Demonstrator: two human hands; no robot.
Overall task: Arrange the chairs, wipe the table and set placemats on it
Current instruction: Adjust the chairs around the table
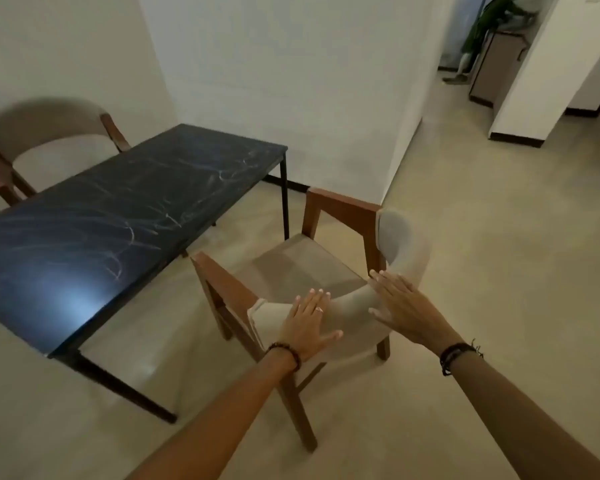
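The long dark desk (pixel 132 209) is standing near the white wall, with pale smears showing across its top. 2 chairs are sitting by it. The near chair (pixel 302 268) is standing just off the desk's right side, turned at a slant, and the far chair (pixel 56 147) is sitting on the desk's other side. The left hand (pixel 309 320) is lying flat on the near chair's curved padded back, fingers straight and spread. The right hand (pixel 406 306) is reaching over the same back, fingers straight and spread too.
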